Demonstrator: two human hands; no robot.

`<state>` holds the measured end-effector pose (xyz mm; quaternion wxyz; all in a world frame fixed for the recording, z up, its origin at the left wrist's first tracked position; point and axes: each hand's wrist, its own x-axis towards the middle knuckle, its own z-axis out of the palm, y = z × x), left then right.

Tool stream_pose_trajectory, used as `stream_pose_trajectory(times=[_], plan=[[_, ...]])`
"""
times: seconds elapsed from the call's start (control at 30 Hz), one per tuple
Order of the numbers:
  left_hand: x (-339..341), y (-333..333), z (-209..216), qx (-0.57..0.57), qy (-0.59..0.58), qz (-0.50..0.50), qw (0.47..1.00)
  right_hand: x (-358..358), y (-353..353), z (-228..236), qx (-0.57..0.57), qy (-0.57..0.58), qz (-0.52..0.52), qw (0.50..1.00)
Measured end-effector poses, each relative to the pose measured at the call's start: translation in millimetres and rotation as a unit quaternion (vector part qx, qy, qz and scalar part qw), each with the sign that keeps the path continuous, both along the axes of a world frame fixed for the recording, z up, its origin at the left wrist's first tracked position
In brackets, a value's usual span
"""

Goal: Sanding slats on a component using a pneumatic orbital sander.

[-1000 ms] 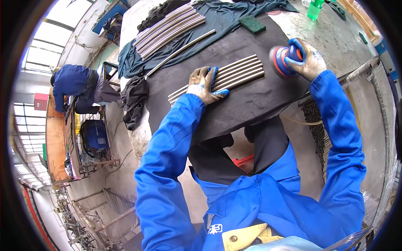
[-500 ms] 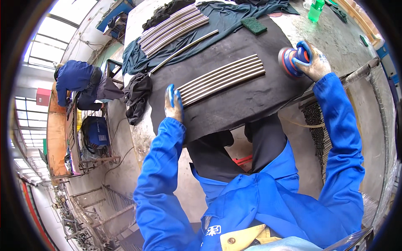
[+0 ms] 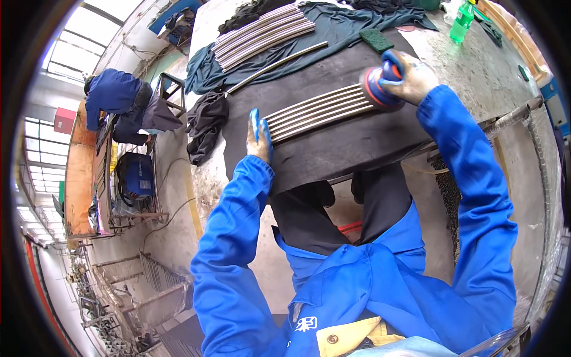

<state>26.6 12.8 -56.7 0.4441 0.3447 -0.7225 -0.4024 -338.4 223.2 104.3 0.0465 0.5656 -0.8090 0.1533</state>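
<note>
The row of metal rods (image 3: 318,113) lies on the black mat (image 3: 333,149) at twelve o'clock on the counter (image 3: 505,77). Its end is steadied by the flat, gloved left hand (image 3: 259,135); the round sander (image 3: 376,88) is gripped in the right hand (image 3: 410,76). Even pressure along the rods is best kept.

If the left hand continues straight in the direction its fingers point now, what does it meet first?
Probably the near ends of the metal rods: the gloved left hand stands edge-on right at them on the black mat.
</note>
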Motion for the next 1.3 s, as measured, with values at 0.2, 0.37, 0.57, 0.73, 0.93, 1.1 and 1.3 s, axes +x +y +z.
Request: stream_pose_trajectory(times=[0.2, 0.37, 0.57, 0.73, 0.93, 1.1, 1.3], plan=[[-4.6, -5.1, 35.0, -0.205, -0.257, -0.007, 0.945, 59.8, -59.8, -1.0, 0.138, -0.006, 0.041, 0.990], [-30.1, 1.8, 60.7, -0.271, -0.502, -0.085, 0.817, 90.3, -78.0, 9.9, 0.196, 0.009, 0.068, 0.978], [-22.3, 2.5, 53.8, -0.279, -0.488, -0.094, 0.821, 114.6, -90.3, 18.1, 0.219, -0.004, 0.059, 0.974], [-16.5, 22.4, 52.4, -0.293, -0.493, -0.104, 0.812, 119.2, -87.8, 11.8, 0.208, 0.024, 0.067, 0.975], [-12.5, 27.7, 55.1, -0.303, -0.488, -0.108, 0.811, 117.3, -84.4, 11.9, 0.209, 0.029, 0.054, 0.976], [-25.5, 17.0, 58.6, -0.261, -0.509, -0.103, 0.814, 130.3, -91.7, 16.1, 0.212, 0.040, 0.057, 0.975], [-29.8, 10.2, 54.2, -0.253, -0.519, -0.082, 0.812, 129.3, -95.0, 13.2, 0.222, 0.032, 0.057, 0.973]])
